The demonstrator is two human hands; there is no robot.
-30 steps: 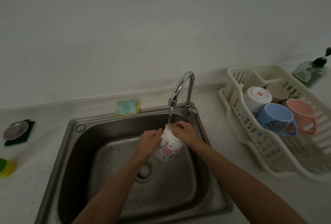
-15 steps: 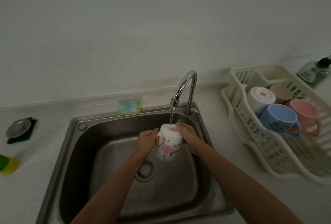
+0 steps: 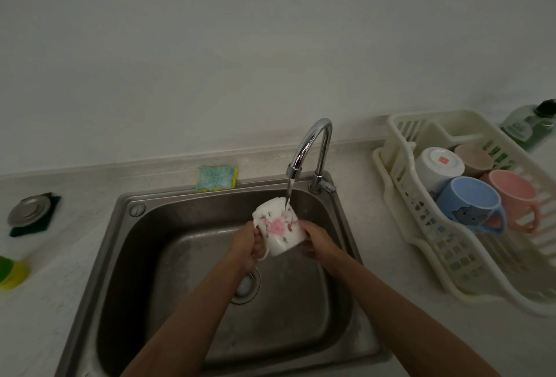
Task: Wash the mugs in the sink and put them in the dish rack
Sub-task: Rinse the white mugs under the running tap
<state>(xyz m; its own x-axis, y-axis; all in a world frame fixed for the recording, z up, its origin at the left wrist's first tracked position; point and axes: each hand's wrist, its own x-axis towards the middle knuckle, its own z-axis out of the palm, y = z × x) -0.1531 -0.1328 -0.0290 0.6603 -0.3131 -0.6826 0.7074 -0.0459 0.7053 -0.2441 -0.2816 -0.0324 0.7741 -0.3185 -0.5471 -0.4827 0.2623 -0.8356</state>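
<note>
A floral mug [image 3: 278,230] is being held under the running tap [image 3: 313,147], above the sink [image 3: 192,217].
The left hand [image 3: 246,248] is gripping the mug's handle and the right hand [image 3: 319,239] is clasping its lower side by the rim. The mug is tilting base-up, and the water stream [image 3: 288,193] is striking that base. On the worktop [image 3: 376,256] to the right, the dish rack [image 3: 400,184] is holding a white mug [image 3: 436,166], a beige mug [image 3: 474,155], a blue mug [image 3: 466,205] and a pink mug [image 3: 511,193], all crowding together.
</note>
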